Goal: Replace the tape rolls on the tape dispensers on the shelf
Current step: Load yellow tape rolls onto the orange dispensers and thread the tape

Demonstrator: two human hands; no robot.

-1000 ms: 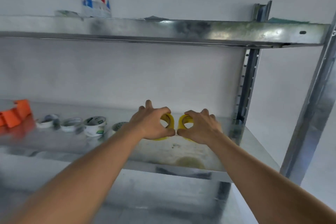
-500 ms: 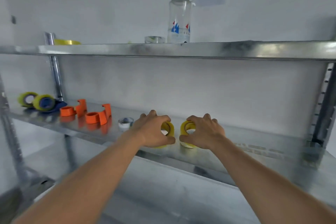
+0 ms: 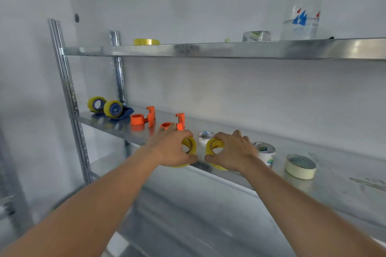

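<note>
**While both hands are gripping yellow tape rolls**

Head view: the left hand [image 3: 171, 150] is clasping 1 yellow roll [image 3: 191, 146] and the right hand [image 3: 231, 152] is clasping another yellow roll [image 3: 212, 146], side by side at the front edge of the middle shelf [image 3: 117, 126]. 2 orange dispensers [image 3: 146, 120] are standing behind, empty.

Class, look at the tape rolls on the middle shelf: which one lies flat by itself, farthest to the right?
The cream masking tape roll, lying flat, right of the white roll; no hand touches it.
</note>
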